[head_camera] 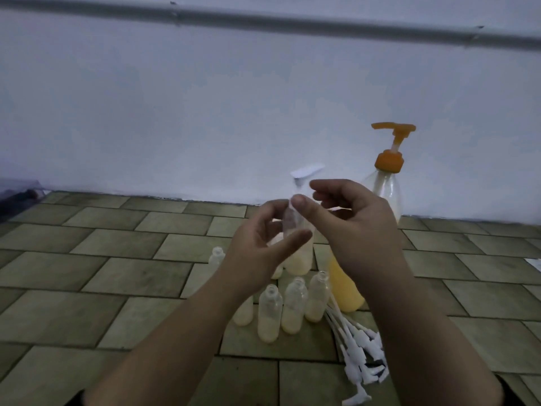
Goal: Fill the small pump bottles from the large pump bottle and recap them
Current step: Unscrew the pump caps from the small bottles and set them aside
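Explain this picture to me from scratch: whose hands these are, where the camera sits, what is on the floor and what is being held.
There is one picture, taken by a camera worn on a person's head, looking forward and down. No machine is involved: the two bare arms belong to that person.

The left hand and the right hand hold up a small bottle, partly filled with pale liquid, with a white pump head on top.

Below them, on the tiled floor, stand several uncapped small bottles, each partly filled. Beside those lies a heap of loose white pump tops. The large pump bottle, with an orange pump, stands near the wall, partly hidden by the right arm.
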